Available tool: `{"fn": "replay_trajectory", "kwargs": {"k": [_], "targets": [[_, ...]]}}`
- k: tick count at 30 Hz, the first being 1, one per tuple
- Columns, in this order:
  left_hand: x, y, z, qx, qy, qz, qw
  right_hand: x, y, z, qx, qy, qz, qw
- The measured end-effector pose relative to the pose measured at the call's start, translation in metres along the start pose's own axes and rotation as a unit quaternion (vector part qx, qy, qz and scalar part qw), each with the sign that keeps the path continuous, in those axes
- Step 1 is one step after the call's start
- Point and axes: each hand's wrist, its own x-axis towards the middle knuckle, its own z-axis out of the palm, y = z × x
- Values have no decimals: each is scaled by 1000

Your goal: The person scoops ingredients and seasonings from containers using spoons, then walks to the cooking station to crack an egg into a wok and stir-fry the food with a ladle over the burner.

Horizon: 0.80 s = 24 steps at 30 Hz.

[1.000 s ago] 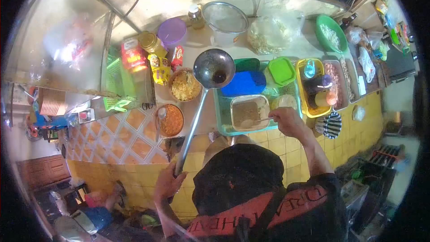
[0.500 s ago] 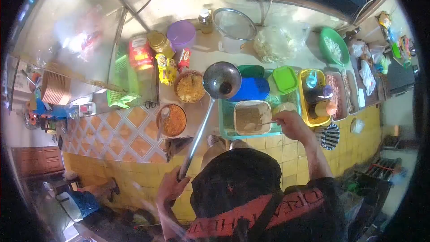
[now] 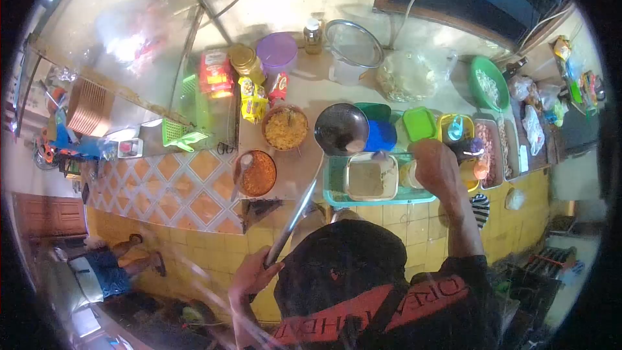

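Note:
My left hand (image 3: 259, 269) is wrapped round the long handle of a large metal ladle (image 3: 337, 131). The ladle's dark round bowl hangs over the counter, beside a blue lid (image 3: 383, 135). My right hand (image 3: 437, 165) is closed on a small spoon (image 3: 398, 154), blurred and partly hidden by the fingers. That spoon is above a square tub (image 3: 372, 185) of pale brownish powder. The tub sits in a teal basket (image 3: 334, 188), along with a pale round container (image 3: 408, 175) close to my right hand.
Bowls of orange food (image 3: 256, 174) and yellow crumbly food (image 3: 285, 128) stand left of the ladle. A yellow basket (image 3: 470, 185) with bottles is to the right. Behind are a strainer (image 3: 354, 43), a plastic bag (image 3: 414, 76) and a green bowl (image 3: 489, 84). Another person (image 3: 97, 279) is at lower left.
My right hand has lifted the spoon up out of the powder tub and away from me. The ladle bowl has shifted slightly right and nearer the tub in view. The whole view has shifted slightly.

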Motion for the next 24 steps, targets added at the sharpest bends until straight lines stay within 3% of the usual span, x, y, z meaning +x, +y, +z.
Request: {"fn": "replay_trajectory", "kwargs": {"k": [2, 5, 8, 12, 14, 15, 17, 21, 23, 24], "targets": [[1, -2, 2, -9, -6, -4, 1000, 0, -3, 12, -149, -51, -3, 987], [-1, 10, 0, -37, -21, -52, 998, -3, -4, 72, -225, -106, -46, 968], [3, 2, 1, -24, -18, -29, 999, -10, 1, 119, -171, -142, -80, 972], [4, 4, 1, -33, -10, -33, 999, -15, 5, 96, -121, -130, -35, 984], [6, 3, 1, -43, 3, -32, 999, -17, 8, 72, 3, -93, -76, 993], [7, 1, 2, -43, 2, -32, 999, -17, 11, 69, 3, -94, -75, 993], [10, -4, 2, -32, 11, -9, 999, -16, 14, 66, 40, -136, -13, 990], [13, -6, 2, -78, -3, -12, 997, -14, 14, 97, -32, -90, -70, 993], [14, -5, 1, -36, 2, 3, 999, -10, -1, 108, -168, -153, -111, 968], [15, -5, 0, -34, 3, 3, 999, -22, 2, 111, -92, 70, -215, 970]]}}
